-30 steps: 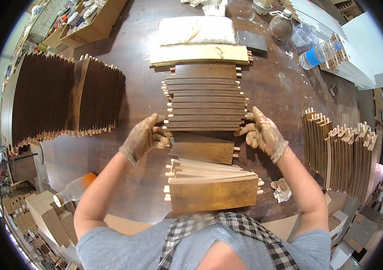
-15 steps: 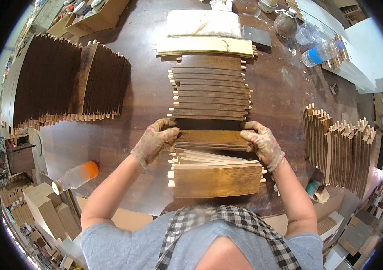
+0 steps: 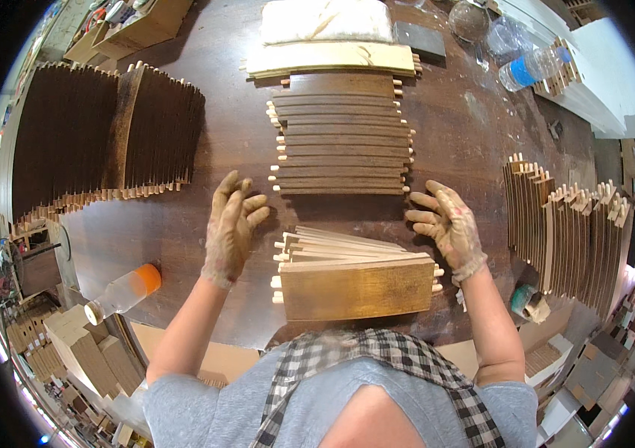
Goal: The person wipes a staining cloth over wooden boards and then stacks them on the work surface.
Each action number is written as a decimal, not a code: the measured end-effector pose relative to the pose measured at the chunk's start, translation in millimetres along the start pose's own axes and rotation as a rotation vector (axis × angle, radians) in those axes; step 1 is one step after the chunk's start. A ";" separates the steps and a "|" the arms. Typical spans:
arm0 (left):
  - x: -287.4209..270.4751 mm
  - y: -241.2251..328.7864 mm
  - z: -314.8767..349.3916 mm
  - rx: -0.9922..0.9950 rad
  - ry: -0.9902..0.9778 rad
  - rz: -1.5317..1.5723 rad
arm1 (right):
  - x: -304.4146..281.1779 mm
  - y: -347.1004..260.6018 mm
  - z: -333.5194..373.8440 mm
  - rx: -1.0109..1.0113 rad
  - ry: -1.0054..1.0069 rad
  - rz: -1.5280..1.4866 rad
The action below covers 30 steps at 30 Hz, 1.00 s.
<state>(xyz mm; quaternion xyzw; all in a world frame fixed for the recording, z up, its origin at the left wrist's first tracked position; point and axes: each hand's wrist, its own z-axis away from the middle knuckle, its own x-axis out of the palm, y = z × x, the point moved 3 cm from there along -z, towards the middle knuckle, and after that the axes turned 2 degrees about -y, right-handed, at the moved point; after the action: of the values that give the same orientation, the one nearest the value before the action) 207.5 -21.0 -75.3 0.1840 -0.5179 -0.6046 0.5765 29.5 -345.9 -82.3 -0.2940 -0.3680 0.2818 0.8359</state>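
My left hand [image 3: 232,228], in a stained work glove, hovers open beside the left end of a row of dark-stained wooden slats [image 3: 341,142] with pale dowels at their ends. On the opposite side my right hand [image 3: 448,224], gloved too, is open with its fingers spread, apart from the slats. Nothing is in either hand. Nearer to me, between my forearms, stands a small stack of slats [image 3: 358,291] with a brown-stained front face. Its rear slats show pale edges and fan out at an angle.
A large block of dark slats [image 3: 71,138] stands left, a smaller group [image 3: 567,239] right. Behind the middle row lie pale boards [image 3: 332,60] and a white pad [image 3: 325,21]. An orange-marked bottle [image 3: 127,293] lies front left; a blue-labelled bottle [image 3: 530,69] lies far right.
The slat held between both hands has left them and now lies with the far row. My hands have let go and moved apart, fingers opened.
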 end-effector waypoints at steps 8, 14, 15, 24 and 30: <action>22.4 0.7 65.8 -0.175 -0.533 -0.503 | 29.4 8.3 82.1 0.069 -0.299 0.405; 21.2 4.3 57.3 -0.205 -0.651 -0.620 | 27.5 20.1 89.8 0.104 -0.268 0.198; 23.1 6.0 58.1 -0.214 -0.632 -0.614 | 27.8 21.5 90.7 0.112 -0.266 0.165; 41.2 5.4 90.6 -0.816 -0.320 -0.144 | 17.1 43.0 101.5 0.472 -0.115 0.021; 21.7 -3.8 47.8 -1.159 -0.311 -0.300 | 31.6 26.9 53.5 0.848 -0.123 0.060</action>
<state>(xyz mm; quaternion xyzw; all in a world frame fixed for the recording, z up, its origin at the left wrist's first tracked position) 160.5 -21.2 -51.4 -0.1784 -0.1515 -0.8819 0.4092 -1.1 -291.0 -57.1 0.0824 -0.2601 0.4491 0.8508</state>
